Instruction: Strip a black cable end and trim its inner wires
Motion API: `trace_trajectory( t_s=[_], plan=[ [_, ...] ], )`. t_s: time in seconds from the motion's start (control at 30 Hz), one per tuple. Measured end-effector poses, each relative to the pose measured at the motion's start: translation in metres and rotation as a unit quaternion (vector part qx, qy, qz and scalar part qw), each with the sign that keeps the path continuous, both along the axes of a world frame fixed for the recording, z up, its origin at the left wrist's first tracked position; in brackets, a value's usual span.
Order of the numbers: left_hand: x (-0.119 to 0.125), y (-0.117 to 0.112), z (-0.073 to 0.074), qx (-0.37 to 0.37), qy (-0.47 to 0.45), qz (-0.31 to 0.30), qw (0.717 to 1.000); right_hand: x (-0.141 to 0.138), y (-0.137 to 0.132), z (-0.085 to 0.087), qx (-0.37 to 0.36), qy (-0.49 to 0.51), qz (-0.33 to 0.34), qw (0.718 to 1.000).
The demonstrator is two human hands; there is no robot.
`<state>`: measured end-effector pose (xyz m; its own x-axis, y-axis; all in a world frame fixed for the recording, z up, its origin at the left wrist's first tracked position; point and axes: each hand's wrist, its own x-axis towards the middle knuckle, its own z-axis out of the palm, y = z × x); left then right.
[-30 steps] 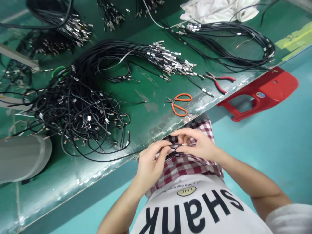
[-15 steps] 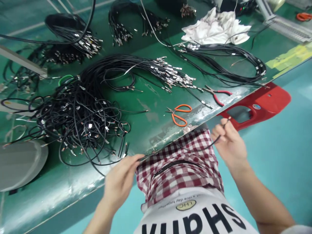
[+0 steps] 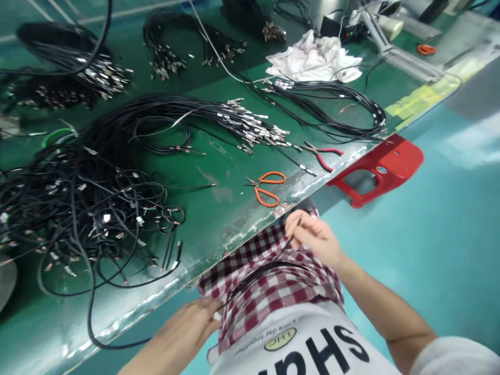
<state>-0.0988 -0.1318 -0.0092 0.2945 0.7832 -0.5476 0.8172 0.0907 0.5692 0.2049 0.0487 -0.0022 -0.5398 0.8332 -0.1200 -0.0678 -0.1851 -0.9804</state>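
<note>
Right hand (image 3: 312, 237) pinches a thin black cable (image 3: 289, 242) between thumb and fingertips, above a red-checked cloth (image 3: 269, 291) at the person's lap. Left hand (image 3: 182, 333) rests with fingers together at the cloth's edge; whether it grips anything, I cannot tell. Beyond, on the green desk (image 3: 219, 213), orange-handled scissors (image 3: 265, 188) and red-handled pliers (image 3: 322, 155) lie near the edge, beside heaps of black terminated cables (image 3: 89, 208), with a white rag (image 3: 312, 60) farther off.

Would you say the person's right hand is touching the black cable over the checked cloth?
Touching: the head view shows the black cable held in the fingers of the right hand.
</note>
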Motion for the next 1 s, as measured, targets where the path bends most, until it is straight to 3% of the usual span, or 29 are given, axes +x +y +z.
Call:
trace_trajectory(
  t_s=[0.1,0.23,0.3,0.37,0.47,0.57,0.67,0.77,0.9,1.0],
  plan=[
    [0.042,0.029,0.009,0.061,-0.069,0.052,0.994,-0.016,-0.014,0.006,-0.007,-0.016,0.102,0.995],
    [0.093,0.067,0.018,0.119,-0.269,0.206,0.933,-0.033,-0.029,0.001,-0.052,0.01,0.079,0.995],
    [0.108,0.075,0.013,0.115,-0.358,0.255,0.891,-0.035,-0.032,-0.003,-0.044,0.016,0.061,0.997],
    [0.113,0.074,0.005,0.124,-0.381,0.293,0.868,-0.033,-0.032,-0.004,-0.019,0.007,0.058,0.998],
    [0.108,0.068,-0.004,0.159,-0.317,0.324,0.877,-0.026,-0.024,0.002,0.015,-0.034,0.084,0.996],
    [0.101,0.065,-0.001,0.151,-0.241,0.289,0.914,-0.025,-0.006,0.008,0.118,-0.111,0.069,0.984],
    [0.098,0.064,0.005,0.121,-0.217,0.253,0.935,-0.026,0.03,0.007,0.306,-0.211,-0.006,0.928],
    [0.096,0.057,0.004,0.121,-0.244,0.264,0.925,-0.012,0.081,-0.001,0.423,-0.298,-0.047,0.855],
    [0.094,0.047,0.0,0.079,-0.291,0.295,0.907,0.04,0.149,-0.013,0.446,-0.443,-0.134,0.766],
    [0.097,0.048,0.005,0.022,-0.311,0.297,0.903,0.071,0.176,-0.018,0.407,-0.558,-0.094,0.717]
  ],
)
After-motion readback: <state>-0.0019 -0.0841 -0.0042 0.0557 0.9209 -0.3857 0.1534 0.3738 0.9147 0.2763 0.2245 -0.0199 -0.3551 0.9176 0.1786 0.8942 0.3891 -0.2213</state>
